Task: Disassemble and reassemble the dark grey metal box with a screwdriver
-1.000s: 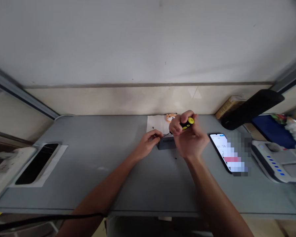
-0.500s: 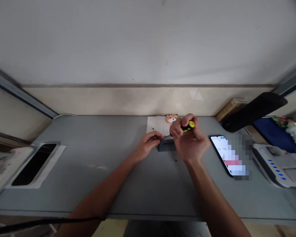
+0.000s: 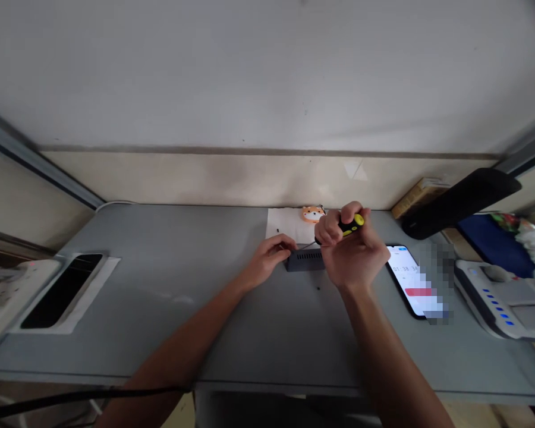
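Gripping a screwdriver [image 3: 352, 226], the right hand [image 3: 350, 260] points it toward the left hand [image 3: 266, 260], bunched at the grey box [image 3: 306, 260], hold unclear.

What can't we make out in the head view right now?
All head view:
- Tip of the screwdriver: lost at the left hand.
- Right end of the grey vented box: behind the right hand.
- Part of the lit phone: covered by pixelated blocks.
- Dark speck: too small to identify.
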{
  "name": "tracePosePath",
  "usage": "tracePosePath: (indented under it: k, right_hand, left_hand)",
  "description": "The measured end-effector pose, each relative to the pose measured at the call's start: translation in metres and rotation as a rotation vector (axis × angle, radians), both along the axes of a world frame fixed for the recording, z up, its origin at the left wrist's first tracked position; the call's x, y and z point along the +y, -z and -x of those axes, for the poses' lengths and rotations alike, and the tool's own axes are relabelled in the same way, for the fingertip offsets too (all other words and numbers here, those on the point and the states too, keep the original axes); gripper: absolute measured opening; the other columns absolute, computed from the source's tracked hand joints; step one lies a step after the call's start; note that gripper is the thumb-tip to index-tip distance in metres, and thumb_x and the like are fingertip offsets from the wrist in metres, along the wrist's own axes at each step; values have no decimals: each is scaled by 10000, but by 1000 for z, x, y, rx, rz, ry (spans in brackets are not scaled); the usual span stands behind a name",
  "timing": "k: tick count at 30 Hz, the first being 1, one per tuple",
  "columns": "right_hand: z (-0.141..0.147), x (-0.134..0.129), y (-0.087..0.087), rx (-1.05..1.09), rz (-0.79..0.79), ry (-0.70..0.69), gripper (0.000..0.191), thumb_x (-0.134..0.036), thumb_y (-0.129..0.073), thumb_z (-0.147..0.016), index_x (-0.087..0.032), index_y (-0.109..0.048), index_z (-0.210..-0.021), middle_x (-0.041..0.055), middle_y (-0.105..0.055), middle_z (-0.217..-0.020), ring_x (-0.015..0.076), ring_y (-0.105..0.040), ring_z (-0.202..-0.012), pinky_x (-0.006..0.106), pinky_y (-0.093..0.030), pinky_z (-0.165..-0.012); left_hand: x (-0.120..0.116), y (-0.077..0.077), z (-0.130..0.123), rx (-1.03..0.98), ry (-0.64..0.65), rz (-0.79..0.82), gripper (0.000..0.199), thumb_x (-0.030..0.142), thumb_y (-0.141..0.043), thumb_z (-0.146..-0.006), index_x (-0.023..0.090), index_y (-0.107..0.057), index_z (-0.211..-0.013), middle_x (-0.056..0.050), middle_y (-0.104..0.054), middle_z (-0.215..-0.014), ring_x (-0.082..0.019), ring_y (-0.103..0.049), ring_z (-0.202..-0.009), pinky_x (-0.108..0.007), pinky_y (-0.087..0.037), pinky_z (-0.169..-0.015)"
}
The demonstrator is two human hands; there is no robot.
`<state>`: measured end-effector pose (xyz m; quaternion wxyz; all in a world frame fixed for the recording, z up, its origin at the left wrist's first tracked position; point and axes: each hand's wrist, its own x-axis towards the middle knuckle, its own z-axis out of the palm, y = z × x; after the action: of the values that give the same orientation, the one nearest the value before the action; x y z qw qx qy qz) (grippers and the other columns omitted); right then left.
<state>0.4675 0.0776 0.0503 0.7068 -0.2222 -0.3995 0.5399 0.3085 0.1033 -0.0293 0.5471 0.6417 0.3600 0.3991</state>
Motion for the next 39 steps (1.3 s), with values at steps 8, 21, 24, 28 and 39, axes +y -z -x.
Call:
tracePosePath:
  k: [8, 21, 24, 28, 39]
  right_hand:
    - [1, 0, 0, -7, 1, 33, 373, -504, -544, -974, -252, -463, -711, -39, -292, -581, 141, -276, -510, 303, -326, -500]
    - [2, -1, 0, 6, -3, -19, 360, -475, -517, -991, -248, -489, -713, -29, -320, -578, 143, -286, -528, 299, -316, -518]
    - [1, -1, 0, 13, -5, -33, 358, -458, -506, -999, -244, -499, -711, -30, -315, -576, 140, -285, -524, 295, -311, -517]
    - [-1, -1, -2, 6, -11, -7, 363, -441, -498, -1006, -240, -497, -703, -31, -318, -575, 135, -280, -514, 295, -309, -516]
    - [0, -1, 0, -21, -17, -29, 383, -513, -519, -984, -248, -491, -709, -31, -319, -572, 137, -268, -513, 308, -282, -508]
  left_hand:
    - [0, -1, -1, 33, 7, 1, 163, 347, -562, -797, 202, -622, -843, -39, -634, -860, -216, -586, -896, -339, -456, -838]
    - [0, 0, 0, 0, 4, 11, 145, 334, -589, -807, 200, -632, -841, -32, -645, -862, -205, -600, -891, -337, -469, -856]
    - [0, 0, 0, 14, 6, 4, 159, 351, -580, -815, 203, -628, -849, -38, -646, -873, -212, -601, -911, -345, -466, -876]
    - [1, 2, 0, 21, 6, -23, 148, 321, -563, -816, 201, -642, -853, -45, -651, -877, -217, -604, -914, -347, -475, -866]
    - [1, 2, 0, 34, 10, -15, 173, 355, -567, -825, 196, -625, -862, -36, -631, -867, -211, -587, -892, -335, -457, -844]
